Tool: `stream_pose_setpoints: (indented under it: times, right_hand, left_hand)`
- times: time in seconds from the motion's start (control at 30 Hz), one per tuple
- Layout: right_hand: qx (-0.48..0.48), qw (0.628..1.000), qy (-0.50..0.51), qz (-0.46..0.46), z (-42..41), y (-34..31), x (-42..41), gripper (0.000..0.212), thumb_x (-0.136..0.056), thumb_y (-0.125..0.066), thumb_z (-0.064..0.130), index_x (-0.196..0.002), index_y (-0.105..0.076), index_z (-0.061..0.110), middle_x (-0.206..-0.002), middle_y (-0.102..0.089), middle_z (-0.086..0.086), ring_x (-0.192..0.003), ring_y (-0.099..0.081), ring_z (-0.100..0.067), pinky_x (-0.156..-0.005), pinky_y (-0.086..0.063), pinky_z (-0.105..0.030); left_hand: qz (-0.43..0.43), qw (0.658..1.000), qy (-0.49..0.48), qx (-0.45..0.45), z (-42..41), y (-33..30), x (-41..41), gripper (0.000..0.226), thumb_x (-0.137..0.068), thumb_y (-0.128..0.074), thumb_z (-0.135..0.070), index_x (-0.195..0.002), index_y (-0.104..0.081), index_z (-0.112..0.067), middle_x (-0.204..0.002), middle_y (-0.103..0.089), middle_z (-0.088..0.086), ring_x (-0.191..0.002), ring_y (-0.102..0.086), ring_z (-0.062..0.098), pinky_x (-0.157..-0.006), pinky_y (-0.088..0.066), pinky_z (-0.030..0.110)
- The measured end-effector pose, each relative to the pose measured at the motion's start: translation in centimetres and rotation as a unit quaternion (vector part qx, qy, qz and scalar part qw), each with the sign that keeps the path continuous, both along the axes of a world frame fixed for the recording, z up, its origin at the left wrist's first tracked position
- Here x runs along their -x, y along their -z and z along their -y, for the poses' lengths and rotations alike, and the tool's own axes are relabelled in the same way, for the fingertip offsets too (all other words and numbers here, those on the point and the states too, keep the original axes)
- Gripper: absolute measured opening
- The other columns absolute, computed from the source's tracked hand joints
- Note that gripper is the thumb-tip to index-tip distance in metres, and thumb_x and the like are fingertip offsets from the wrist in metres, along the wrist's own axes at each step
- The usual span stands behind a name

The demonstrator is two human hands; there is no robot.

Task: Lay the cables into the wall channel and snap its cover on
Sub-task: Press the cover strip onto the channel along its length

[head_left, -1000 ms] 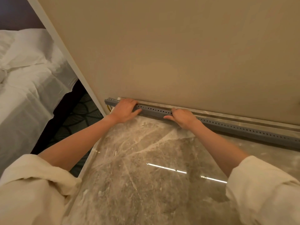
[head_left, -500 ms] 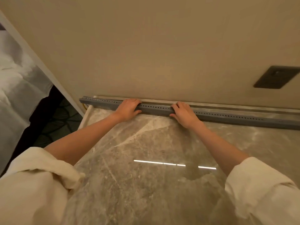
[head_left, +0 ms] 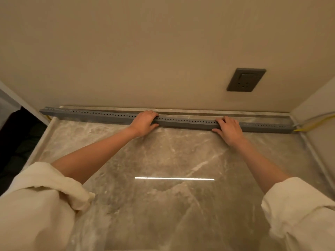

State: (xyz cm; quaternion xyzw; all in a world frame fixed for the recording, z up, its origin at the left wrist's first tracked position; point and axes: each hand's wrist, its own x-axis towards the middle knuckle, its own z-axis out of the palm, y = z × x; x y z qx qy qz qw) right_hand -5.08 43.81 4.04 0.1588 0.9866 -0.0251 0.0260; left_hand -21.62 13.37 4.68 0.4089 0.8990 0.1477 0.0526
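Two hands press down on a long grey perforated channel that lies along the back edge of the marble worktop, against the foot of the beige wall. The left hand curls over it near the middle, fingers hooked over the far side and thumb on the near face. The right hand grips it the same way further toward the right end. Whether a separate cover sits on the channel, or is fully seated, cannot be made out. Both palms hide the stretch beneath them. Yellow cable emerges at the back right corner; a trace shows at the left end too. Its run inside is hidden. A dark wall socket sits above the right part. Cream sleeves are cut off by the bottom edge.
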Motion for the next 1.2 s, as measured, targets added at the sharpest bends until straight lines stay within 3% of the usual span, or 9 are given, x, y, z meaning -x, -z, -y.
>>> stream_pose_setpoints:
  times: [0.4, 0.67, 0.8, 0.97, 1.07, 1.2]
  right_hand:
    - [0.061, 0.996, -0.051, -0.041, -7.9, 0.7, -4.1, 0.044, -0.092, -0.055, 0.036, -0.127, -0.050, 0.009, -0.122, -0.054, -0.012, -0.114, -0.049, -0.029, -0.101, -0.037, -0.040]
    - [-0.018, 0.992, -0.120, -0.041, -9.7, 0.1, -2.9, 0.043, -0.090, -0.056, 0.039, -0.121, -0.055, 0.009, -0.118, -0.061, -0.010, -0.110, -0.055, -0.027, -0.094, -0.042, -0.038]
    - [-0.059, 0.985, -0.131, -0.095, -11.1, -1.0, -1.9, 0.042, -0.088, -0.060, 0.035, -0.117, -0.058, 0.005, -0.111, -0.064, -0.014, -0.103, -0.059, -0.031, -0.089, -0.045, -0.040]
    - [-0.117, 0.979, -0.133, -0.100, -12.8, -1.8, -0.8, 0.043, -0.085, -0.064, 0.035, -0.113, -0.060, 0.003, -0.102, -0.063, -0.017, -0.095, -0.058, -0.032, -0.084, -0.046, -0.040]
    - [-0.142, 0.976, -0.126, -0.106, -13.0, -1.6, -0.5, 0.044, -0.083, -0.066, 0.036, -0.110, -0.062, 0.003, -0.099, -0.062, -0.016, -0.091, -0.056, -0.032, -0.081, -0.046, -0.038]
    - [-0.160, 0.970, -0.128, -0.128, -13.4, -1.4, 0.1, 0.043, -0.080, -0.068, 0.037, -0.107, -0.063, 0.004, -0.099, -0.064, -0.014, -0.089, -0.056, -0.032, -0.075, -0.046, -0.036]
  left_hand:
    - [-0.025, 0.999, -0.022, 0.015, -4.7, 1.1, -2.4, 0.042, -0.084, -0.065, -0.019, -0.121, -0.054, -0.002, -0.117, -0.062, 0.019, -0.107, -0.056, 0.036, -0.094, -0.045, 0.044]
    - [-0.093, 0.991, -0.050, 0.077, -6.2, 0.9, -3.4, 0.033, -0.086, -0.061, -0.014, -0.115, -0.055, 0.000, -0.108, -0.062, 0.022, -0.098, -0.056, 0.038, -0.084, -0.046, 0.046]
    - [-0.131, 0.986, -0.063, 0.080, -7.3, 0.3, -2.9, 0.031, -0.087, -0.060, -0.014, -0.114, -0.054, 0.000, -0.107, -0.061, 0.021, -0.097, -0.056, 0.038, -0.083, -0.046, 0.047]
    - [-0.152, 0.982, -0.070, 0.086, -8.9, -0.3, -2.6, 0.027, -0.088, -0.058, -0.013, -0.111, -0.053, 0.000, -0.104, -0.060, 0.021, -0.094, -0.055, 0.038, -0.079, -0.046, 0.047]
    - [-0.152, 0.980, -0.092, 0.087, -9.6, -0.3, -2.8, 0.032, -0.087, -0.058, -0.008, -0.116, -0.051, 0.003, -0.108, -0.058, 0.024, -0.098, -0.054, 0.040, -0.082, -0.044, 0.048]
    - [-0.169, 0.973, -0.115, 0.107, -10.2, -0.2, -2.7, 0.049, -0.072, -0.065, 0.010, -0.117, -0.050, 0.004, -0.113, -0.051, 0.025, -0.102, -0.050, 0.040, -0.085, -0.045, 0.048]
